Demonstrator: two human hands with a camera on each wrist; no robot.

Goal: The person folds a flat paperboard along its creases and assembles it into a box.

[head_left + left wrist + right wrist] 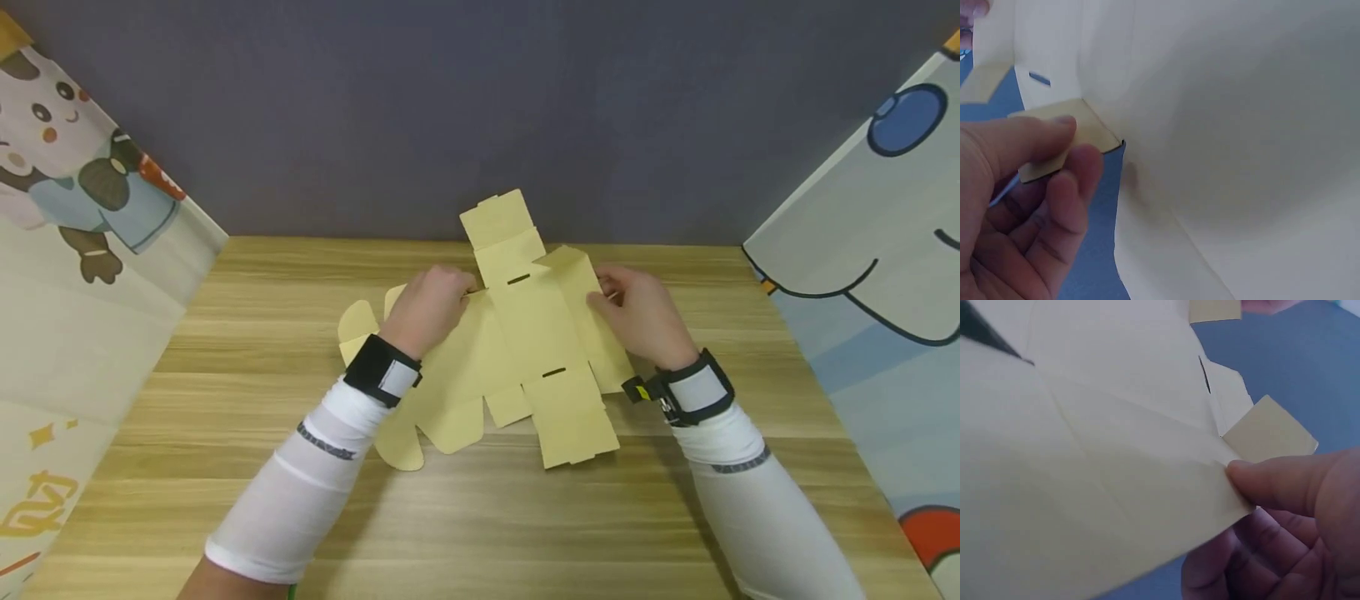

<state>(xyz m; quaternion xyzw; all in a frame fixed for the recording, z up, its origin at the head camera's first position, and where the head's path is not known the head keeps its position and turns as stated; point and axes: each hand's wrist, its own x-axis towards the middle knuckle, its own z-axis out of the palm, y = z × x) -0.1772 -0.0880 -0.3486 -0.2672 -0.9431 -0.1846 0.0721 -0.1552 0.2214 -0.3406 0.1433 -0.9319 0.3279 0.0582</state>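
A cream-coloured flat cardboard box blank (532,325) lies partly unfolded on the table, with slots and several flaps. My left hand (431,308) is at its upper middle; in the left wrist view, thumb and fingers pinch a small flap (1094,128) that is bent up along its crease. At the blank's right edge, my right hand (641,312) pinches the side panel (1166,494) between thumb and fingers near a corner. That panel is tilted up from the rest. Beside the right thumb, another small flap (1272,431) stands folded over.
The wood-grain table (300,517) carries the blank. A dark grey wall (480,108) rises behind its far edge. Cartoon-printed panels (97,150) flank the left side and more of them (877,225) the right. Both wrists wear black straps over white sleeves (765,508).
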